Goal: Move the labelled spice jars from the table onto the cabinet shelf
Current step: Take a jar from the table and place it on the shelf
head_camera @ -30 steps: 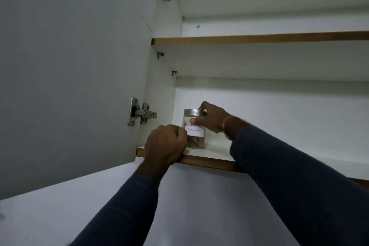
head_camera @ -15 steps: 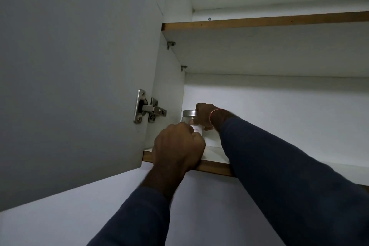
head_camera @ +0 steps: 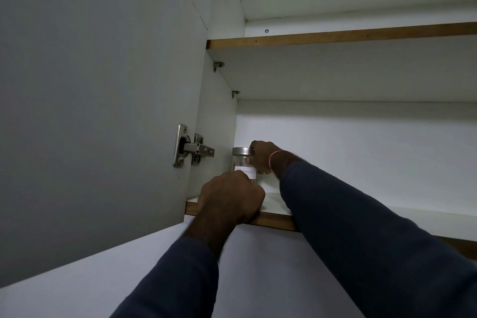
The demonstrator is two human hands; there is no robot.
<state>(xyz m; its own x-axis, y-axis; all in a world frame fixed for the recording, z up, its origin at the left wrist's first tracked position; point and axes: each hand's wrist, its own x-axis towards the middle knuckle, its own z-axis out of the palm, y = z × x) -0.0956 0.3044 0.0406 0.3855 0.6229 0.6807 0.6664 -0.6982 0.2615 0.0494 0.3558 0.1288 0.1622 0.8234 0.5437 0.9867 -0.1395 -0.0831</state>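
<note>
On my feed the open cabinet door (head_camera: 90,85) filled the left side, and its grey face ran out of frame at the top and left. The upper shelf (head_camera: 335,35) crossed above, seen from underneath and cut off at the right. Of the lower shelf (head_camera: 278,223) I saw only the wood-edged front lip and a strip of white top; the dark right sleeve (head_camera: 361,240) covered the rest on that side.

The left hand (head_camera: 229,201) sat knuckles-up at the near lip of that shelf. Its fingers curled away from me, so I could not tell whether they held anything. The right hand (head_camera: 263,156) reached farther in, fingers wrapped on the spice jar (head_camera: 240,162) at its metal lid (head_camera: 241,151), with a thin band (head_camera: 271,160) at the wrist.

The jar stood upright in the far left corner of the lower shelf, near the side wall. The left hand hid its base, so I could not confirm contact with the shelf. The white label (head_camera: 245,171) was partly covered and its handwriting too small to read. The door hinge (head_camera: 193,148) showed clearly to the left.
</note>
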